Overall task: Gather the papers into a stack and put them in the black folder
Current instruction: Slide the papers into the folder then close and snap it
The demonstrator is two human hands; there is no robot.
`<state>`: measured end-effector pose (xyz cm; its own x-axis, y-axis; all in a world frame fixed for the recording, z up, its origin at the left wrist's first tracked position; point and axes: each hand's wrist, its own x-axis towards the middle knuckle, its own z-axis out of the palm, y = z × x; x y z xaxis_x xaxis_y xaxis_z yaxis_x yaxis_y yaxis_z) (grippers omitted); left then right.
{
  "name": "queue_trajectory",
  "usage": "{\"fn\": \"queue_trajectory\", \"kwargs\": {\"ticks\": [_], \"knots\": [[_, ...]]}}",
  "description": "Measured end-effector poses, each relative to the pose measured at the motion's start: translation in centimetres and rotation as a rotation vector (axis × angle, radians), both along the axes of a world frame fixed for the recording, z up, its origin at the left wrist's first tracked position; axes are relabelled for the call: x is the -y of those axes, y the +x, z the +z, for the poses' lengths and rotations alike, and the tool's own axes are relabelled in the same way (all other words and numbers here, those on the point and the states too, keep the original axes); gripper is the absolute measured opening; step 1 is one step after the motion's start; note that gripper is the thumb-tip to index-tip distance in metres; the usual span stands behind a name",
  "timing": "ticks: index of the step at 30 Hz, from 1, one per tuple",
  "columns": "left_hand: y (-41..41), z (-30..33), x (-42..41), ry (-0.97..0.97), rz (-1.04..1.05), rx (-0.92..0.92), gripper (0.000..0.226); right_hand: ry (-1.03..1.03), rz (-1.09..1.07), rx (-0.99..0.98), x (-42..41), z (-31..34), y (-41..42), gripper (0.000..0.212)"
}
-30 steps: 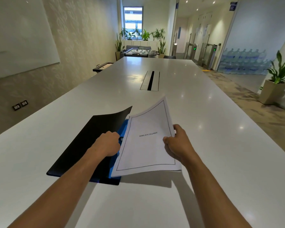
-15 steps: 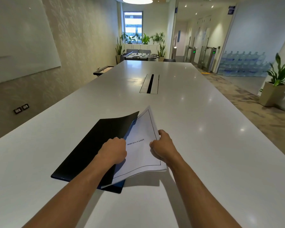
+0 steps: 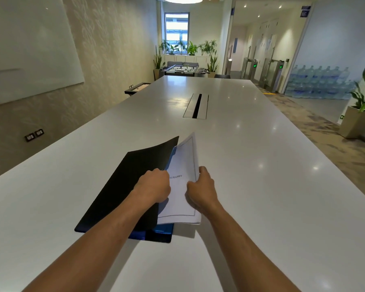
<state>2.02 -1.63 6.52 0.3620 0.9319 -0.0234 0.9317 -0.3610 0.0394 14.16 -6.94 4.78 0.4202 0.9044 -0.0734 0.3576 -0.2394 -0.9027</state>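
Glossy white table (image 3: 261, 186). Black folder (image 3: 122, 190), matte flexible cover, blue inside, lies left of centre with cover lifted. Left hand (image 3: 154, 186) curled, gripping cover edge. Stack of white papers (image 3: 183, 165), thin, bordered, partly slid under cover. Right hand (image 3: 200, 190) closed, pinching stack's right edge.

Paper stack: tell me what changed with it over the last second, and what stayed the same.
The paper stack slid left, further under the black folder's raised cover, which now hides part of the heading. The right hand moved left with it, gripping its right edge. The left hand kept holding the cover up, and the folder stayed where it was on the white table.
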Motion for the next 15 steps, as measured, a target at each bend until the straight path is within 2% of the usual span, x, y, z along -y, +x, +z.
{"fn": "queue_trajectory", "kwargs": {"ticks": [7, 12, 15], "knots": [[1.0, 0.0, 0.5, 0.016, -0.003, -0.002, 0.014, -0.071, 0.103, -0.022, -1.5, -1.7, -2.3, 0.055], [1.8, 0.6, 0.7, 0.019, -0.088, 0.052, 0.025, -0.05, 0.213, -0.083, -2.2, -3.1, -4.1, 0.035], [1.6, 0.5, 0.4, 0.022, -0.072, 0.068, 0.023, -0.058, 0.286, -0.083, -2.3, -3.1, -4.7, 0.033]]}}
